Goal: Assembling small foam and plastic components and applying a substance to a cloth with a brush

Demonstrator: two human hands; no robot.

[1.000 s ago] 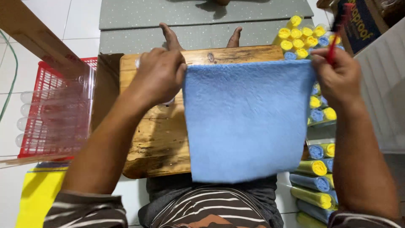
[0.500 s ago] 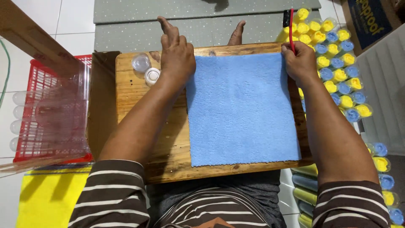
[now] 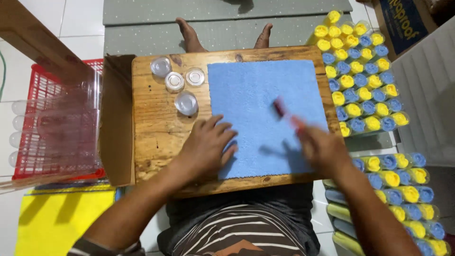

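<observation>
Single head-worn view, looking almost straight down from above the seated person's lap. Top of frame faces away from the body, toward the feet (image 3: pixel 189 35) on the grey mat (image 3: pixel 222 21). Close range: the wooden board (image 3: pixel 156 128) fills the middle, forearms enter from the bottom edge, floor shows on both sides. No second view to compare.

Wooden tabletop (image 3: pixel 156 137) bearing a flat blue cloth (image 3: pixel 258 95) on its right part and four clear round lids (image 3: pixel 176 81) clustered at its far left.
</observation>
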